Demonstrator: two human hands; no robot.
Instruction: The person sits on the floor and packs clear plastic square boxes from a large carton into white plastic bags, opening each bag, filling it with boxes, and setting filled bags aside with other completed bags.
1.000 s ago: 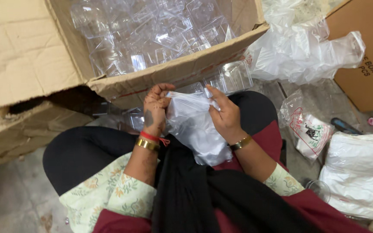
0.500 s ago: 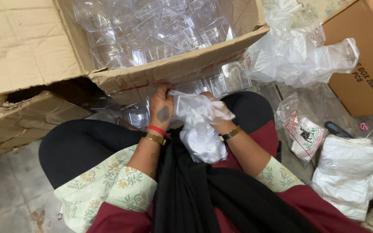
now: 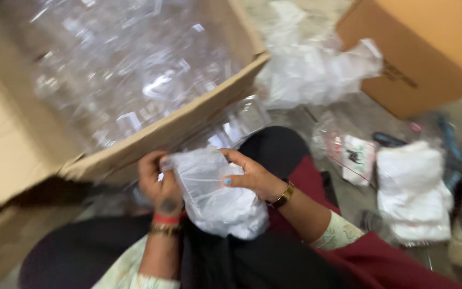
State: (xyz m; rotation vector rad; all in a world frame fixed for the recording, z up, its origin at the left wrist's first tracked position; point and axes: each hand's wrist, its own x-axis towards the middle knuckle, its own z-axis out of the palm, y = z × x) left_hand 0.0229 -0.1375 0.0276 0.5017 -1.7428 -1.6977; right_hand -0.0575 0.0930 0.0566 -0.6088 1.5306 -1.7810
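Note:
I sit on the floor with a clear plastic bag [image 3: 215, 198] full of white material resting on my lap. My left hand [image 3: 159, 182] grips the bag's upper left edge, fingers curled over it. My right hand [image 3: 249, 176] pinches the top of the bag from the right, thumb on the front. Just beyond my hands stands a large open cardboard box [image 3: 188, 120] filled with clear plastic containers [image 3: 129, 69]. The picture is blurred by motion.
A heap of crumpled clear plastic bags [image 3: 311, 64] lies behind the box's corner. A closed brown carton [image 3: 429, 48] stands at the upper right. On the floor to my right lie a small printed packet [image 3: 354, 155] and a stack of white bagged items [image 3: 413, 192].
The view has swung and come closer to the box. My hands have turned the bag, so my right hand now shows on top of it instead of behind it.

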